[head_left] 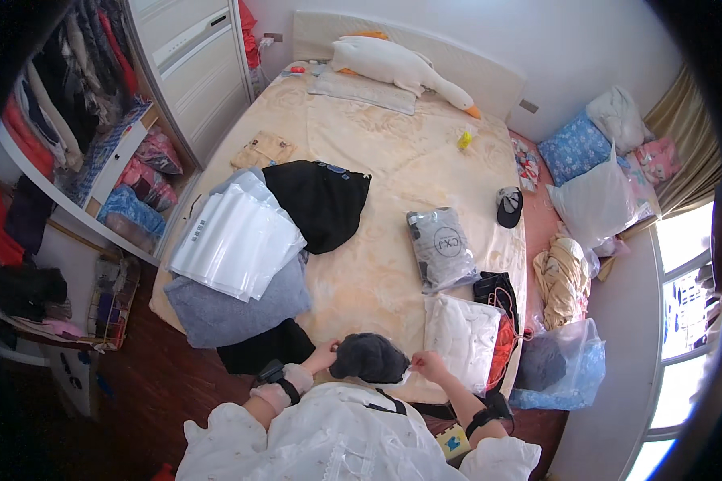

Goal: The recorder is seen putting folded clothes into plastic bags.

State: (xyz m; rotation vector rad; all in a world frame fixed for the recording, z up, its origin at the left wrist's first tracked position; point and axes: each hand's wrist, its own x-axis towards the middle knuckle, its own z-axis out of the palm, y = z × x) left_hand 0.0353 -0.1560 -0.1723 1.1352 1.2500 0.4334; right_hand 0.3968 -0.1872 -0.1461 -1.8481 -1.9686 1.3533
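A dark grey, soft rounded hat (pixel 369 358) hangs in front of me at the near edge of the bed, stretched between my two hands. My left hand (pixel 322 356) pinches its left edge. On the opposite side, the fingers of my right hand (pixel 430 365) grip the hat's right edge. Black folded cloth (pixel 266 346) lies close to my left hand. Just beyond my right hand is a folded white garment (pixel 464 333), beside black and orange-red clothing (pixel 503 343). A grey garment in a clear bag (pixel 443 252) lies farther up the bed.
Clear plastic bags (pixel 237 239) rest on blue-grey cloth (pixel 237 313) at left, next to a black garment (pixel 317 204). A dark cap (pixel 509 207) sits near the bed's right edge. A goose plush (pixel 393 68) lies at the headboard. An open wardrobe (pixel 120 152) stands left; stuffed bags (pixel 594 204) line the right.
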